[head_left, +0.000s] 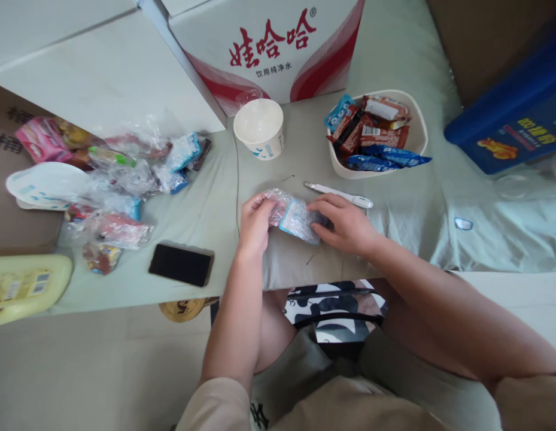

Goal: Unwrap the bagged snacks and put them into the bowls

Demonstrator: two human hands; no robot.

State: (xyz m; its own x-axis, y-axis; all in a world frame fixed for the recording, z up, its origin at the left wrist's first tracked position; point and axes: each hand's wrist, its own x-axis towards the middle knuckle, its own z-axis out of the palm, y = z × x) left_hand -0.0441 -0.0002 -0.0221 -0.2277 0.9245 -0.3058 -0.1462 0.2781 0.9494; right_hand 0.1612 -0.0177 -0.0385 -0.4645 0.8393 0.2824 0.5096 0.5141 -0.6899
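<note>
A small clear plastic bag (294, 216) with a blue-and-pink snack pack inside lies near the front edge of the cloth-covered table (206, 209). My left hand (255, 220) pinches its left end with closed fingers. My right hand (345, 224) grips its right end, fingers curled over it. A white pen-like stick (338, 194) lies just behind my right hand.
A white bowl (416, 140) full of red and blue snack packs stands at the back right. A paper cup (260, 128) sits behind my hands, before a red-and-white carton (278, 42). Several bagged snacks (120, 179) are heaped at left, with a black phone (181, 264) and a white lid (46, 182).
</note>
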